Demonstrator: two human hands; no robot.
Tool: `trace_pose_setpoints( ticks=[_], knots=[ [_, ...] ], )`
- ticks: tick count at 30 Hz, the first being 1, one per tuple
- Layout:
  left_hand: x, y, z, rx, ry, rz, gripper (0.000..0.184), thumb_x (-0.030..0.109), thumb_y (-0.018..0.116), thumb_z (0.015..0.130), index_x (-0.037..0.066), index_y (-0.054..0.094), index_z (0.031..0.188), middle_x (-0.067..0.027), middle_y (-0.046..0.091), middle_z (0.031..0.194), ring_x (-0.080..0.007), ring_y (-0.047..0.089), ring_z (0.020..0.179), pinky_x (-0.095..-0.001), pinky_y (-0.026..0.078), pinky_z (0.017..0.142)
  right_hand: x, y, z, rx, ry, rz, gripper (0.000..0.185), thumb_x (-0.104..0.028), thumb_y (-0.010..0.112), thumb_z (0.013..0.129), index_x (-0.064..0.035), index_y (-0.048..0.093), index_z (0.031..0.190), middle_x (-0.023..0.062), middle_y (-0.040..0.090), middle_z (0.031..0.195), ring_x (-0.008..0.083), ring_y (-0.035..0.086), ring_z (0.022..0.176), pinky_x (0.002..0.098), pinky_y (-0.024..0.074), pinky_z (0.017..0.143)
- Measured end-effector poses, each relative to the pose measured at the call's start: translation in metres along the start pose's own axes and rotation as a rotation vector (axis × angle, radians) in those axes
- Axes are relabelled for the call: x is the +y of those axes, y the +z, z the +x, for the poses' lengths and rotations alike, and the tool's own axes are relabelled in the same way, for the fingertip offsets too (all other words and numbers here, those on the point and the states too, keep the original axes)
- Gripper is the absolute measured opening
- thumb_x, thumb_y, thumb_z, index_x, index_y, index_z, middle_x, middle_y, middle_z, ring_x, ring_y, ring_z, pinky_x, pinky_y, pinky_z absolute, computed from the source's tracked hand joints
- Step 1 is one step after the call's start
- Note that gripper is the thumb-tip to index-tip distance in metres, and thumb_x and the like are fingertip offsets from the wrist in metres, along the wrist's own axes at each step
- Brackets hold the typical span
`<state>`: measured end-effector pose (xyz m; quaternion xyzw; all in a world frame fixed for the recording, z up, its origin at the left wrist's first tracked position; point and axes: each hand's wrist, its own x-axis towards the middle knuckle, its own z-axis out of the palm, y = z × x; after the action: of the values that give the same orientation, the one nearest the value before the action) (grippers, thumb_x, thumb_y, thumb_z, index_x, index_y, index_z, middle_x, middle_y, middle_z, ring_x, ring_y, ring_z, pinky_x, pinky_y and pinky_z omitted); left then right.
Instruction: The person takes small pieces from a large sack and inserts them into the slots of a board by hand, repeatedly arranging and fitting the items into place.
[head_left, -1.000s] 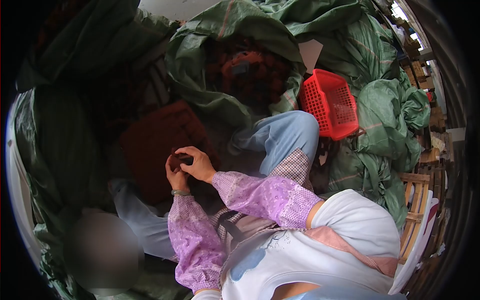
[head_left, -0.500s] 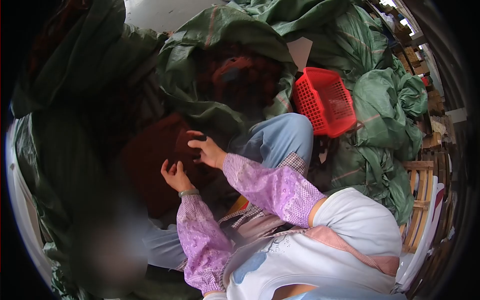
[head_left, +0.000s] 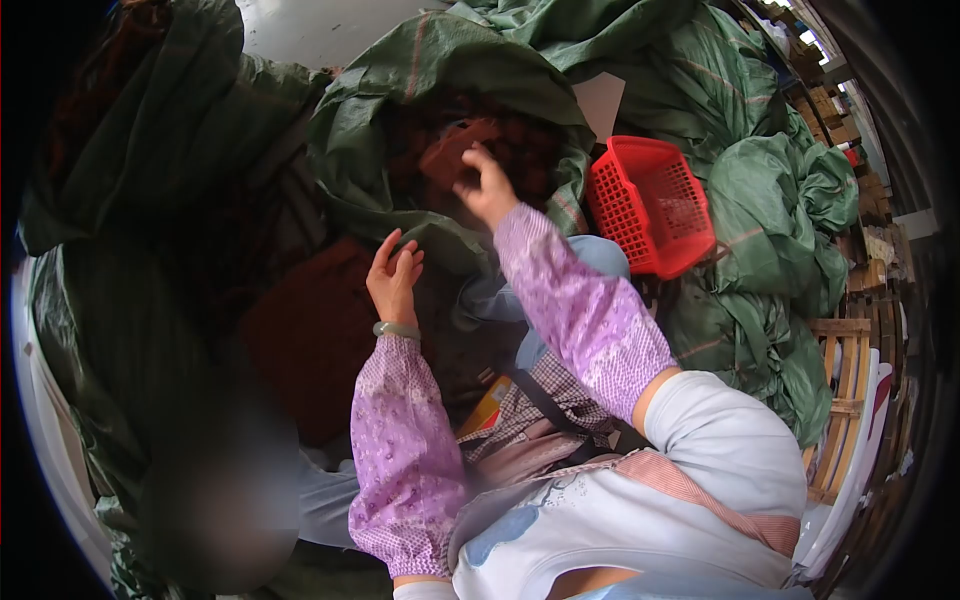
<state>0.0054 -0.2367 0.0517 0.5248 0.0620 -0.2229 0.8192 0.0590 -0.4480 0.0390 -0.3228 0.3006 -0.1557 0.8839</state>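
My right hand (head_left: 487, 188) is over the open green sack (head_left: 420, 70), its fingers closed on the edge of a flat reddish-brown piece (head_left: 458, 150). What the piece is made of I cannot tell. Inside the sack lie more dark red-brown pieces (head_left: 535, 150), partly in shadow. My left hand (head_left: 393, 280) is raised in front of the sack, with its fingers apart and nothing in them. Below and left of it a large dark red flat surface (head_left: 305, 330) lies in shade.
To the right of the sack a red plastic basket (head_left: 680, 215) leans tilted. Bulging green sacks (head_left: 770, 210) line the right side, near a wooden pallet (head_left: 835, 420). A white card (head_left: 600, 100) sticks up behind the basket. At lower left is a blurred patch.
My right hand has moved up and forward from the dark red surface to the sack with the flat piece. My left hand has risen and shifted slightly right.
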Motion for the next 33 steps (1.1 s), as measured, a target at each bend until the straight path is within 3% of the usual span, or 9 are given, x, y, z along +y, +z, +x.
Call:
trace_pose_setpoints(
  ticks=[5,7,9,10,13,18,25,31,33],
  knots=[
    [0.022,0.019,0.013,-0.005,0.095,0.11,0.042,0.011,0.057,0.079,0.01,0.046,0.12,-0.0098,0.054,0.11,-0.0162,0.056,0.091,-0.0261,0.044,0.078,-0.093,0.004,0.093,0.024,-0.132,0.087,0.028,-0.019,0.064,0.072,-0.0169,0.051,0.096,0.0062,0.048,0.1,0.024,0.044,0.099,0.0515,0.037,0.083],
    [-0.001,-0.012,0.023,-0.005,0.269,0.243,0.045,0.012,0.058,0.076,0.011,0.047,0.12,-0.011,0.056,0.107,-0.0202,0.056,0.091,-0.0294,0.044,0.08,-0.127,0.014,0.068,0.07,0.077,-0.213,0.05,-0.03,0.07,0.068,-0.0136,0.047,0.109,0.0109,0.047,0.109,0.0269,0.043,0.106,0.0486,0.0345,0.089],
    [-0.019,-0.062,0.018,0.109,0.332,0.747,0.062,0.014,0.065,0.068,0.016,0.04,0.125,-0.0158,0.049,0.117,-0.0303,0.05,0.102,-0.0343,0.039,0.088,-0.125,-0.018,0.103,0.327,-0.3,-0.981,0.068,-0.041,0.069,0.065,-0.0088,0.042,0.119,0.0156,0.043,0.12,0.0296,0.04,0.113,0.0412,0.0336,0.093],
    [-0.026,-0.083,0.01,0.224,0.235,1.023,0.074,0.017,0.069,0.064,0.019,0.032,0.129,-0.0171,0.038,0.125,-0.0334,0.04,0.111,-0.0402,0.035,0.092,-0.124,-0.036,0.121,0.502,-0.458,-1.366,0.077,-0.047,0.067,0.064,-0.0063,0.039,0.123,0.0186,0.041,0.125,0.0309,0.04,0.115,0.0369,0.0339,0.094],
    [-0.019,-0.099,-0.016,0.391,-0.377,1.42,0.108,0.027,0.077,0.056,0.026,0.003,0.136,-0.0163,-0.001,0.141,-0.0367,0.004,0.129,-0.0584,0.02,0.096,-0.133,-0.061,0.161,0.418,-0.459,-1.417,0.067,-0.047,0.062,0.068,-0.0047,0.046,0.117,0.0186,0.047,0.118,0.0302,0.046,0.109,0.0365,0.0362,0.092],
    [-0.048,-0.111,-0.018,0.35,-0.558,1.614,0.121,0.035,0.08,0.051,0.03,-0.008,0.135,-0.0158,-0.015,0.14,-0.0348,-0.011,0.129,-0.0639,0.013,0.095,-0.125,-0.007,0.196,0.197,-0.567,-1.727,0.049,-0.048,0.06,0.068,-0.0179,0.054,0.107,0.0118,0.056,0.108,0.0282,0.054,0.099,0.0377,0.0425,0.083],
    [-0.071,-0.114,-0.008,0.414,-0.631,1.679,0.129,0.042,0.081,0.046,0.024,-0.011,0.135,-0.0202,-0.018,0.138,-0.0381,-0.016,0.127,-0.0647,0.009,0.094,-0.065,0.072,0.264,0.397,-0.267,-1.691,0.074,-0.063,0.059,0.061,-0.0097,0.051,0.112,0.0154,0.055,0.11,0.0316,0.052,0.102,0.039,0.0413,0.085],
    [-0.079,-0.119,-0.007,0.437,-0.653,1.76,0.133,0.048,0.08,0.042,0.021,-0.012,0.135,-0.0219,-0.016,0.138,-0.0397,-0.014,0.127,-0.0648,0.011,0.094,-0.093,0.087,0.328,0.299,-0.227,-1.221,0.029,-0.018,0.049,0.072,-0.001,0.06,0.093,0.0177,0.063,0.084,0.0291,0.062,0.074,0.0348,0.0501,0.066],
    [-0.078,-0.117,-0.006,0.431,-0.652,1.76,0.133,0.048,0.08,0.043,0.02,-0.012,0.135,-0.0223,-0.016,0.138,-0.0402,-0.013,0.127,-0.0647,0.012,0.094,-0.124,0.102,0.346,0.364,-0.534,-0.931,0.026,-0.014,0.046,0.074,-0.0007,0.06,0.091,0.0122,0.064,0.076,0.0259,0.062,0.064,0.0324,0.0504,0.057]
  ],
)
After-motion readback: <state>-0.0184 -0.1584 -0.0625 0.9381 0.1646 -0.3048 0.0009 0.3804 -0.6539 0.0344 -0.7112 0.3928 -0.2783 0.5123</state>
